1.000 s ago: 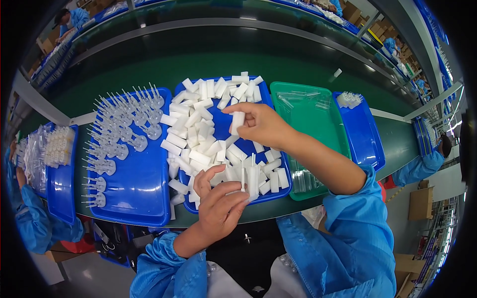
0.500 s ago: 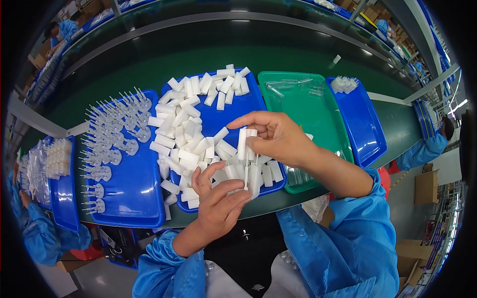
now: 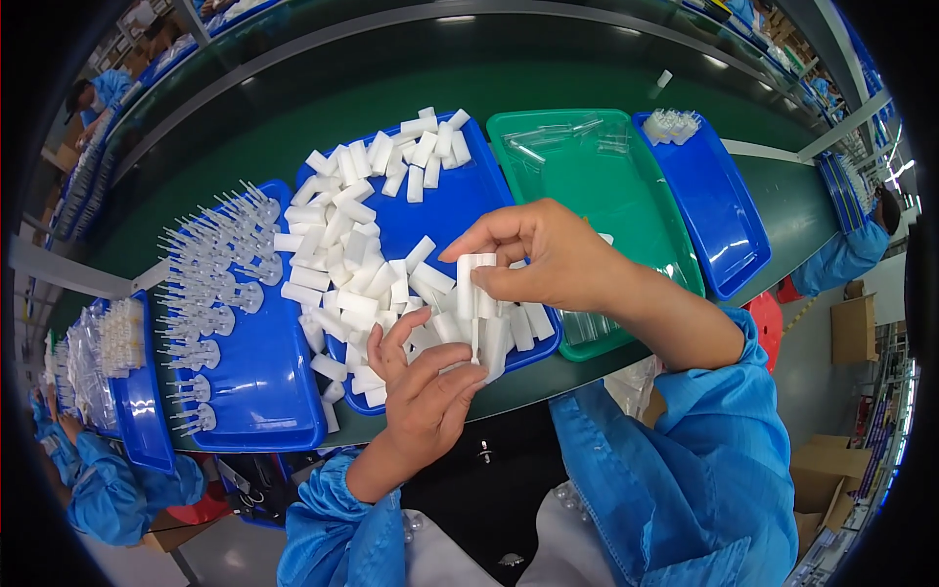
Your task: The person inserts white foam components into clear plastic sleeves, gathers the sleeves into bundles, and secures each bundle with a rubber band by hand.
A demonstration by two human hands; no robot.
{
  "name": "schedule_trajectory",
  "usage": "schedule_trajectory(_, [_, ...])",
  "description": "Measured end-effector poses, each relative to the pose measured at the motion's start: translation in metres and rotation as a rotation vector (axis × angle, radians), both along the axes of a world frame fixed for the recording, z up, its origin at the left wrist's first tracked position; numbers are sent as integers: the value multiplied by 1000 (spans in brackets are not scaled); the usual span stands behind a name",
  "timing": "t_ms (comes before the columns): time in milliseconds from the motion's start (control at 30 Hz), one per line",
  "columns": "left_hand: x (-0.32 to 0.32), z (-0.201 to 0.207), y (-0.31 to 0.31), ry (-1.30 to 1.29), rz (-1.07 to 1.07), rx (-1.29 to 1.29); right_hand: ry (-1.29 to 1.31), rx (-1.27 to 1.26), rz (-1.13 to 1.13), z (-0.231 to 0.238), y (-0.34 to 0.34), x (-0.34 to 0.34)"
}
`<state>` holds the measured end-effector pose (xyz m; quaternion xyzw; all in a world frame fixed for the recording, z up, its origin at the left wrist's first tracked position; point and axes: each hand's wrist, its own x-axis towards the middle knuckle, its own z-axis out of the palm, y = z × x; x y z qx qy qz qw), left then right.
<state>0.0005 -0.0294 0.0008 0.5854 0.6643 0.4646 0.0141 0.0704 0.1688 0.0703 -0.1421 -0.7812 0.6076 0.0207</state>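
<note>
My left hand (image 3: 425, 396) is closed, its thumb and fingers pinching the bottom of a clear plastic pronged piece (image 3: 476, 340). White material surrounds part of that piece (image 3: 497, 344). From above, my right hand (image 3: 558, 254) closes on a white cylinder (image 3: 465, 284), standing upright over one thin prong. Whether a second cylinder sits in the same fingers I cannot tell. Behind both hands, loose white cylinders (image 3: 352, 254) are heaped in and over the edge of a blue tray (image 3: 406, 220).
To the left, a blue tray (image 3: 254, 396) carries many clear pronged pieces (image 3: 210, 293). A green tray (image 3: 611, 186) with clear tubes (image 3: 528, 154) lies to the right, beside another blue tray (image 3: 719, 220) holding a small white cluster (image 3: 672, 125). One cylinder (image 3: 664, 78) stands farther back on the green belt (image 3: 391, 78).
The white cylinder in my right hand has come slightly lower along the prong, nearer my left fingers. The whole view has shifted a little; both hands keep their grips.
</note>
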Motion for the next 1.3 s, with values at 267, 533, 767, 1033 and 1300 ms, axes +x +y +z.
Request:
schedule_trajectory(267, [2, 2, 1, 18, -9, -39, 15, -21, -31, -3, 0, -3])
schedule_trajectory(533, [2, 0, 1, 14, 25, -61, 112, 248, -48, -2, -8, 1])
schedule_trajectory(767, [5, -1, 1, 13, 10, -58, 81, 395, 6, -1, -11, 12])
schedule_trajectory(1033, [7, -1, 2, 22, -36, -57, -95, -19, 168, 5, 3, 23])
schedule_trajectory(1300, [2, 0, 5, -178, -36, 44, 66, -180, -29, -14, -11, 35])
